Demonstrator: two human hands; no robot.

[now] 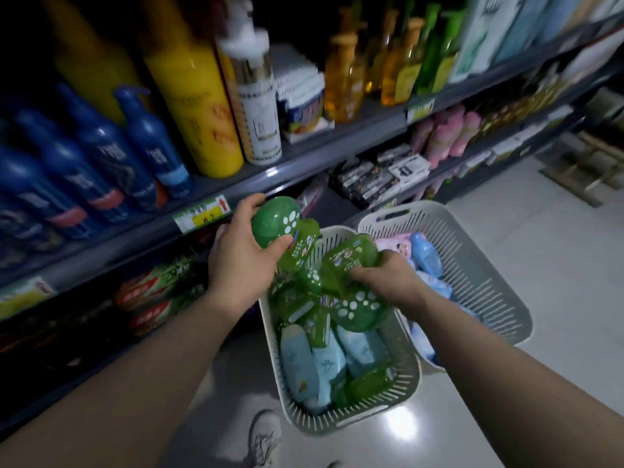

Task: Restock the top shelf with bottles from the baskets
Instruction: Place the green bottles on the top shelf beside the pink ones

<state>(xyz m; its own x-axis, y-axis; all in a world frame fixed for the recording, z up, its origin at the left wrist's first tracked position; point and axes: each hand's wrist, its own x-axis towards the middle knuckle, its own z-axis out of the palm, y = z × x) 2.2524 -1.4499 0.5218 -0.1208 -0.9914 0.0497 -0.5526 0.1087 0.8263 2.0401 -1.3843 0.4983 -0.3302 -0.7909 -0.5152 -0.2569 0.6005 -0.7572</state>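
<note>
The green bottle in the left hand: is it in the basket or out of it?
Out: the left hand holds the green bottle above the near basket's rim; the right hand grips a second green bottle.

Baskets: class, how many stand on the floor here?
2. The near basket holds green bottles and pale blue bottles. The far basket, beside it to the right, holds pink and blue items. More could lie out of view.

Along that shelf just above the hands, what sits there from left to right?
Blue pump bottles → tall yellow bottle → white pump bottle → stacked boxes → amber bottles → green bottles → pale cartons.
</note>
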